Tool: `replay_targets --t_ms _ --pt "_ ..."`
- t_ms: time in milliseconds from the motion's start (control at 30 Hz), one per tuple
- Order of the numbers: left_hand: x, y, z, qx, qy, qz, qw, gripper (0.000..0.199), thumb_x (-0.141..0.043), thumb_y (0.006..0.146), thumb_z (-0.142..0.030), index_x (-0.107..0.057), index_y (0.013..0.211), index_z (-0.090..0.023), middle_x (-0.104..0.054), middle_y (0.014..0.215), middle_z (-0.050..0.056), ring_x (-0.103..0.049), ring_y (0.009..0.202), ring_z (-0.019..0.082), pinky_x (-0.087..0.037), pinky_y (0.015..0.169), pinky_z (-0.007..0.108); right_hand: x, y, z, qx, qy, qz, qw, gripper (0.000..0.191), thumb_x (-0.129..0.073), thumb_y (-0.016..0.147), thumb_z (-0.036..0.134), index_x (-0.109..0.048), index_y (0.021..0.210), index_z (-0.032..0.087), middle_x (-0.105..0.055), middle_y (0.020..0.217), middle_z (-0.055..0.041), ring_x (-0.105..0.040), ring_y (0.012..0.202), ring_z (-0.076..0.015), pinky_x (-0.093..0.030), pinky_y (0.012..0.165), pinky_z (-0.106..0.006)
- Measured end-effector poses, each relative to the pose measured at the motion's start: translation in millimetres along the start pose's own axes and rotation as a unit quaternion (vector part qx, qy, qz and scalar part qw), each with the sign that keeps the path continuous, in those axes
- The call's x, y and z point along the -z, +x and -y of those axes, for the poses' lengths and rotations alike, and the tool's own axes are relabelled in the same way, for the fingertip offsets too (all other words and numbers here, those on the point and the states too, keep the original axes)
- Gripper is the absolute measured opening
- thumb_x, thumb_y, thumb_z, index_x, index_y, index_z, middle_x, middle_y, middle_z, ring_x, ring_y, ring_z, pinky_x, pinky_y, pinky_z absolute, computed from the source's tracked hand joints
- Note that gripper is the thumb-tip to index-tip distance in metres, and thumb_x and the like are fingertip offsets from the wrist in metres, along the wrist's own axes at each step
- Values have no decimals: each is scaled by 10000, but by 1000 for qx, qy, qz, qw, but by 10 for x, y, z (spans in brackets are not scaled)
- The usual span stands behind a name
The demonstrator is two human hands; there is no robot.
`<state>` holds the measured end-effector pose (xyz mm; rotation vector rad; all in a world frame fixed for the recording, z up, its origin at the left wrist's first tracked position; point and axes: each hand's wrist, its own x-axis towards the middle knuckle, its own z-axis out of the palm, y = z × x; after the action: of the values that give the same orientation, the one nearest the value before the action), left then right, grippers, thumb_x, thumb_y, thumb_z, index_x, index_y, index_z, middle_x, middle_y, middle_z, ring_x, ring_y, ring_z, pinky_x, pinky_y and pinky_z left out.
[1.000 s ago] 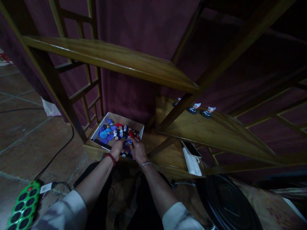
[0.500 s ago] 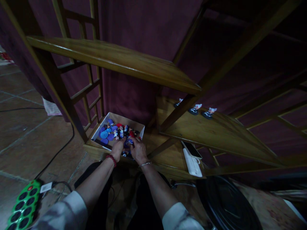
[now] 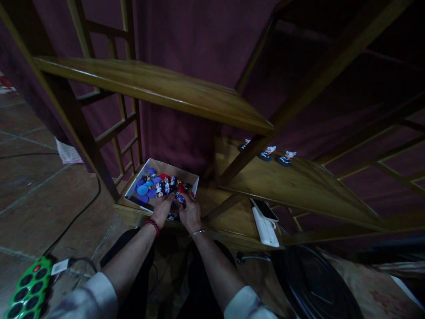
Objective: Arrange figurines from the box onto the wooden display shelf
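An open white cardboard box [image 3: 138,203] sits on the low wooden shelf, holding several small figurines [image 3: 167,187] and round blue and purple discs [image 3: 142,190]. Over the box's near edge, my left hand [image 3: 162,209], with a red bead bracelet, reaches in among the figurines. Beside it, my right hand [image 3: 190,213], with a silver bracelet, has its fingers at a blue and white figurine [image 3: 180,199] near the box's right part. The fingertips of both hands are dim and partly hidden, so what they grip is unclear.
Three figurines [image 3: 266,153] stand on the middle shelf [image 3: 299,188]. A phone [image 3: 264,210] rests on a white object [image 3: 265,228] on the low shelf. A green power strip [image 3: 29,290] lies on the floor at left. Wooden posts and a higher shelf [image 3: 152,84] frame the box.
The view has shifted slightly. My hands remain at the near side of the box, with the fingers of my right hand a little changed in position.
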<state>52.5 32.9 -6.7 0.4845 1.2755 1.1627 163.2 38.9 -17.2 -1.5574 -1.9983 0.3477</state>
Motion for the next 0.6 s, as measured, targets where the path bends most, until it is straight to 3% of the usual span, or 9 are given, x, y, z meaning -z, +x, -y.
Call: replay_targets --t_ms 467,600 --pt "29 -1 22 -5 29 28 999 225 -543 720 -327 -613 829 -143 -644 668 58 -593 579 190 -465 463 278 124 8 -53 87 21 67 994 333 -507 733 102 -581 1050 173 -590 1022 -86 -528 987 -197 -435 896 -329" --pt "10 -11 34 -34 30 27 999 173 -554 713 -294 -617 814 -167 -653 747 55 -601 644 189 -471 476 264 98 -8 -35 58 25 45 997 303 -515 738 117 -588 1025 181 -594 1026 -87 -543 965 -203 -444 875 -338"
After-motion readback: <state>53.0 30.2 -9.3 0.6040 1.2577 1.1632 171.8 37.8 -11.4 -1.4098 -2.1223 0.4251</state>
